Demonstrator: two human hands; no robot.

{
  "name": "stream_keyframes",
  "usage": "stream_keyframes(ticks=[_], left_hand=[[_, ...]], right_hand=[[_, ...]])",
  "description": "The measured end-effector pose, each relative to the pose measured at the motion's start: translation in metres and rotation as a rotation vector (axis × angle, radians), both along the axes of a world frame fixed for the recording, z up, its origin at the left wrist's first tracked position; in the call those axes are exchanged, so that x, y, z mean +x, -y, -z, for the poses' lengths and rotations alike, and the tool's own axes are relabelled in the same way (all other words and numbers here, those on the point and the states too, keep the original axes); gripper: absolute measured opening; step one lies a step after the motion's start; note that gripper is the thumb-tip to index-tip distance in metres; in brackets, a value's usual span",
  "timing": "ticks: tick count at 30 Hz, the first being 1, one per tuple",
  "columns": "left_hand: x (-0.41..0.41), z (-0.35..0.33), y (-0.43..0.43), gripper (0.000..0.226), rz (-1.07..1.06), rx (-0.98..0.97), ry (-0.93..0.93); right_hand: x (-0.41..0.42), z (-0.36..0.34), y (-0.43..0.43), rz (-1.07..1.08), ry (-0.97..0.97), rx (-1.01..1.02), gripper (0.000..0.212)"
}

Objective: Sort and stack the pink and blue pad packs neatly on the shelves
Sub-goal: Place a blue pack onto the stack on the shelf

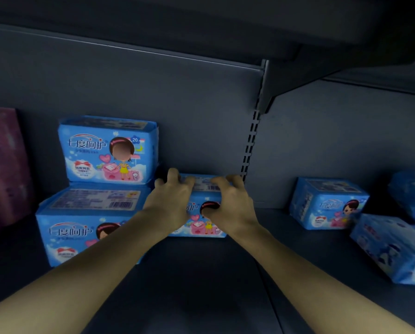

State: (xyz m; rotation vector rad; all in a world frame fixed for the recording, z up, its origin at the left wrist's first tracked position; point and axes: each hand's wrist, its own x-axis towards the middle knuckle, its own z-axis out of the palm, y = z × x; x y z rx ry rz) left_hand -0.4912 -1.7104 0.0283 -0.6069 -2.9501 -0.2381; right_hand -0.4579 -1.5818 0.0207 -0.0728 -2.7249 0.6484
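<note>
Both hands are on one blue pad pack [202, 226] that stands on the shelf [201, 285], just right of a stack of two blue packs: a lower pack [81, 227] with an upper pack [107, 150] set a little farther back on it. The left hand [171, 201] and right hand [228, 203] grip the pack from the near side, fingers [174, 174] curled over its far top edge. The thumbs look to press its front face, though the hands partly hide them.

The step in hand looks like seating this pack beside the stack. The next move probably calls for squaring it against the lower pack, letting go, then reaching right for the loose blue packs: an upright one [326, 203] and a tilted one [391, 247]. The pink packs [4, 169] sit far left (dim, hard to read).
</note>
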Motion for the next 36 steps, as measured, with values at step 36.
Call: stream_keyframes(ticks=[36], left_hand=[[-0.005, 0.005, -0.017, 0.060, -0.105, -0.406, -0.231]], right_hand=[[-0.021, 0.023, 0.003, -0.080, 0.023, 0.190, 0.063]])
